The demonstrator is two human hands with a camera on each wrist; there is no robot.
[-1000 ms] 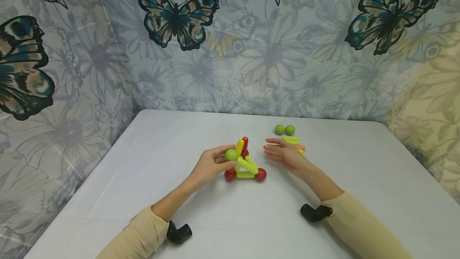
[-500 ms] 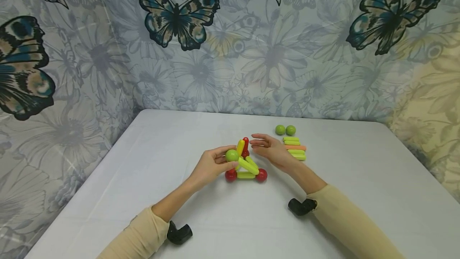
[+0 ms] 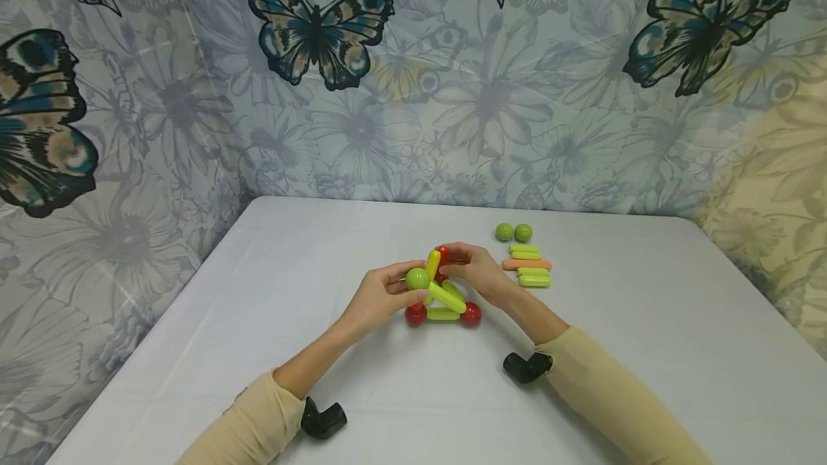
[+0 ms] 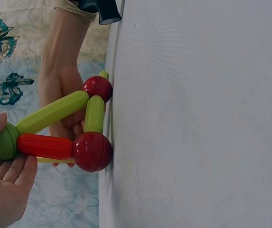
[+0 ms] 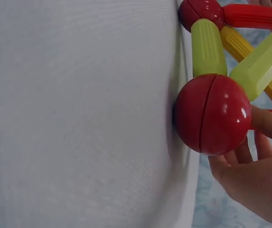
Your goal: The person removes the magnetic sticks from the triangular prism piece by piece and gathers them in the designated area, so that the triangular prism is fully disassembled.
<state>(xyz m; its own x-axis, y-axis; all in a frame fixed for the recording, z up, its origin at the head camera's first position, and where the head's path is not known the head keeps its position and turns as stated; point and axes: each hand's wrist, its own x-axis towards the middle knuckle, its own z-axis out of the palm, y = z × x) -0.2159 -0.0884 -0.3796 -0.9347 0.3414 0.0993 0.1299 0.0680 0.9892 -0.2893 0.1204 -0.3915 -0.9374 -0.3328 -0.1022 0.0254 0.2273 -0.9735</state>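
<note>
My left hand (image 3: 384, 296) pinches a green ball (image 3: 417, 278) between thumb and fingers, at the top of a frame of magnetic rods and balls. Red balls (image 3: 470, 315) form its base corners, joined by a lime rod (image 3: 443, 313). From the green ball, a lime rod (image 4: 52, 113) and a red rod (image 4: 45, 146) slope down in the left wrist view. A yellow rod (image 3: 433, 264) sticks up behind. Behind the frame, my right hand (image 3: 477, 271) has thumb and fingers around an upright red rod (image 3: 442, 250); its lower end is mostly hidden.
To the right lie several lime rods (image 3: 533, 282) and one orange rod (image 3: 526, 264) in a row. Two green balls (image 3: 505, 232) rest beyond them on the white table (image 3: 310, 235). A patterned butterfly cloth (image 3: 491, 113) hangs behind the table's far edge.
My right hand has moved left from above the loose rods to the back of the frame, and its fingers have closed around the upright red rod. My left hand stays at the green ball.
</note>
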